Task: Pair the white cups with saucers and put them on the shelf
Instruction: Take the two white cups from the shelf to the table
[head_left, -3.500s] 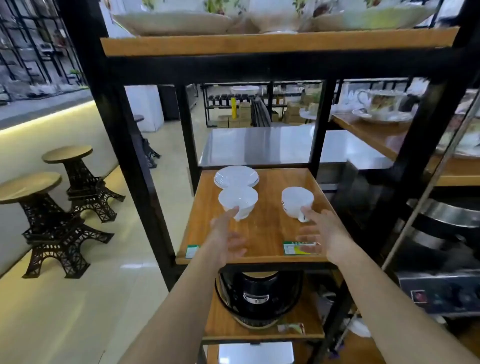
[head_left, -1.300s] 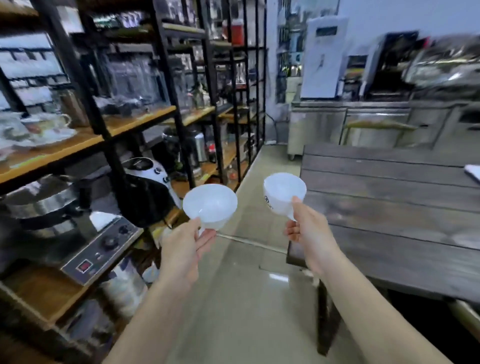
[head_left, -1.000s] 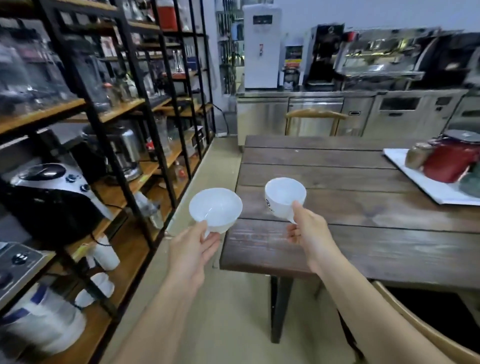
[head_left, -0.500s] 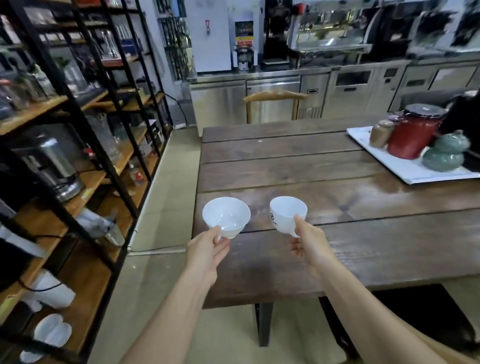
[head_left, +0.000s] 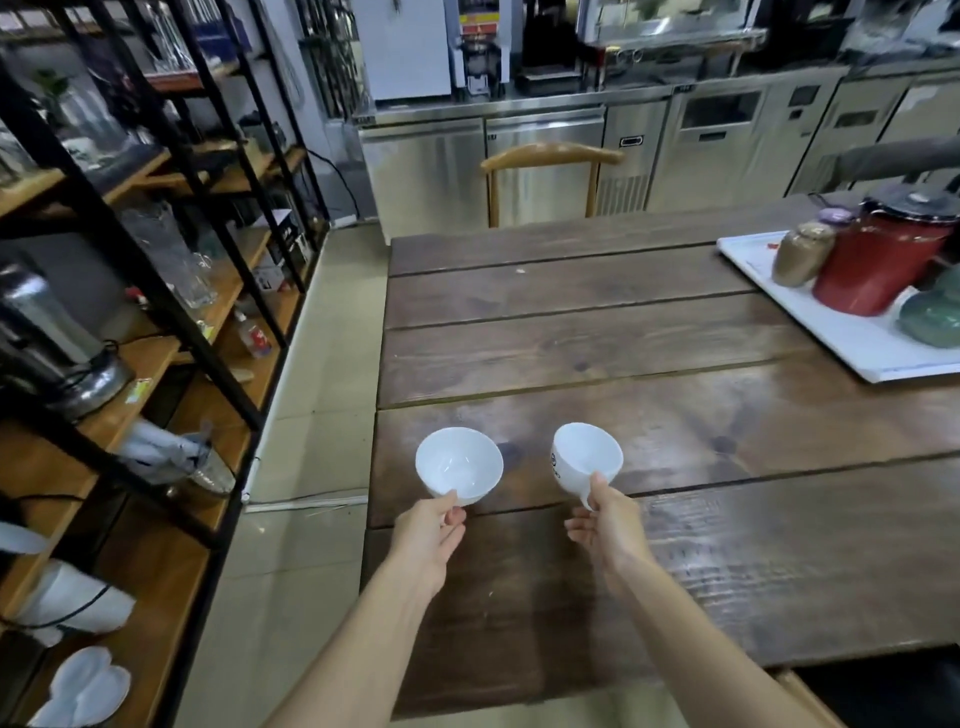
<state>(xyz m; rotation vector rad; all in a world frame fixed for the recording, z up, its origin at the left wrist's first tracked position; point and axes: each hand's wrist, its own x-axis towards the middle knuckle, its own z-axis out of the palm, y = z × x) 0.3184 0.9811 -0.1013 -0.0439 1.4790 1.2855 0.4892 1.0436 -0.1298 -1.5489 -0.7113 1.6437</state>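
Observation:
I hold two white cups above the near left part of a dark wooden table (head_left: 597, 338). My left hand (head_left: 428, 535) grips the wider left white cup (head_left: 459, 465) at its near rim. The right white cup (head_left: 587, 462), with a small dark logo on its side, is held by its handle in my right hand (head_left: 608, 525). Both cups are upright and empty, a hand's width apart. No saucers are in view. The black-framed shelf unit (head_left: 171, 332) with wooden boards stands to the left.
A white tray (head_left: 841, 338) at the table's right holds a red pot (head_left: 878, 260), a brown jar (head_left: 802, 253) and a green pot. A wooden chair (head_left: 545, 166) stands at the table's far end before steel counters. The shelves hold glassware, appliances and white dishes.
I have turned from the shelf to the table, carrying both cups. Since half a second ago the cups have come lower over the table's near left part.

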